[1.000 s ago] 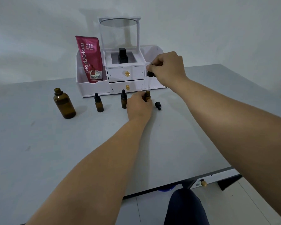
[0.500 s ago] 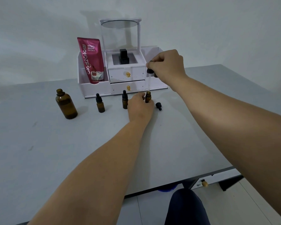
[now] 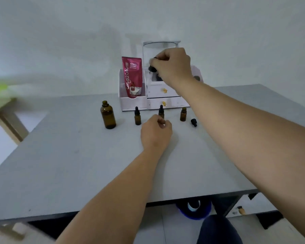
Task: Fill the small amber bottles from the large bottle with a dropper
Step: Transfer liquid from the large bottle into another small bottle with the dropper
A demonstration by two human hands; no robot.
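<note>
1. We are pinching the dropper [image 3: 152, 68] by its black bulb in the right hand [image 3: 172, 66] grip, raised before the white organizer [image 3: 132, 102].
2. The left hand [image 3: 156, 132] grip is hanging loosely curled, holding nothing, near the capped middle small bottle [image 3: 161, 111].
3. The large bottle [image 3: 108, 116] is standing upright and uncapped on the counter [image 3: 77, 155], down-left of the dropper, and the left hand is nearer to it.
4. The open small bottle [image 3: 183, 115] is standing down-right of the dropper. We are guessing a refill comes next.
</note>
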